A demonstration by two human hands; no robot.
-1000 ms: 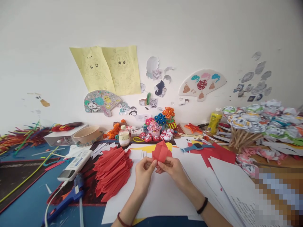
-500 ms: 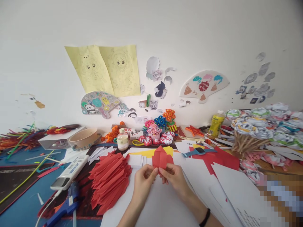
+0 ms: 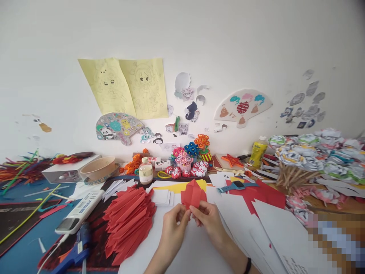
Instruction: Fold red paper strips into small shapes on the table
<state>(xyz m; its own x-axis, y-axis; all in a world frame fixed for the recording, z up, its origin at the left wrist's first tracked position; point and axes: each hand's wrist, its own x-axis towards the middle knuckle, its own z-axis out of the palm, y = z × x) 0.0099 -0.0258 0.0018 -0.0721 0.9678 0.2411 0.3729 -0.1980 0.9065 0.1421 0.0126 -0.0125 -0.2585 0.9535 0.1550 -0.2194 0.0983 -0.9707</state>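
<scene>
Pinching the lower edge of a folded red paper piece (image 3: pixel 194 194) from both sides: left hand (image 3: pixel 174 222) on its left corner, right hand (image 3: pixel 209 220) on its right, fingertips nearly meeting under the fold. Both grips narrow and closed on the paper. Held upright just above the white sheets (image 3: pixel 196 247) on the worktop (image 3: pixel 25 243), pointed tip up, in front of the yellow sheet (image 3: pixel 176 187).

Likely feather-light and thin, stiff only along its creases; easily crushed or torn by a hard squeeze, not slippery. Best taken at the layered bottom edge where it is thickest, not at the tip.

Counted: one red piece in hand; one heap of similar folded red strips (image 3: pixel 128 220) just left of the hands, too many and too overlapped to number. One small bottle with a white cap (image 3: pixel 145 172) behind the heap, one yellow glue bottle (image 3: pixel 257 154) far right, one blue glue gun (image 3: pixel 74 251) at lower left, one white remote-like device (image 3: pixel 81 211) beside it, one paper bowl (image 3: pixel 97 167), one blue wristwatch (image 3: pixel 238 185). Two yellow drawings (image 3: pixel 125 89) on the wall, two paper fans (image 3: pixel 242 106). One bundle of paper flowers on sticks (image 3: pixel 310 152) at right, blooms uncountable.
</scene>
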